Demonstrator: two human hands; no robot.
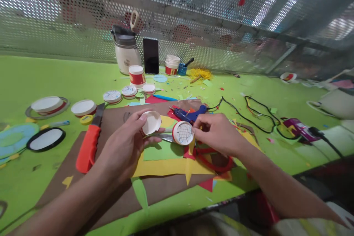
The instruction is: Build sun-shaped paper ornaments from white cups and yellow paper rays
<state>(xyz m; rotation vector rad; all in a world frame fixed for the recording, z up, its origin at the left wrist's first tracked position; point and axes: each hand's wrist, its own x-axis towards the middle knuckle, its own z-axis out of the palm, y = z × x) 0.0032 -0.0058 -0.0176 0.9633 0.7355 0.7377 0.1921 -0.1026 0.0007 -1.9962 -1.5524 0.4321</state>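
My left hand (125, 138) pinches a white round shallow paper cup piece (152, 122) between thumb and fingers. Beside it, my right hand (217, 132) has its fingertips closed at the edge of a short cup piece (184, 133) with a red rim and dark lines on its white face. Below that piece lie red-handled scissors (216, 164), blades partly hidden. Green paper (163, 151) and yellow paper (166, 169) lie under both hands on a brown board (110, 118). A blue glue gun (189, 113) rests just behind the lined piece.
An orange-handled knife (89, 147) lies left of my left forearm. Behind stand a white canister (127, 55), a phone (151, 56) and paper cups (136, 76). Several round cup pieces (112, 96) sit at left. A black cord runs right to a purple power strip (300, 129).
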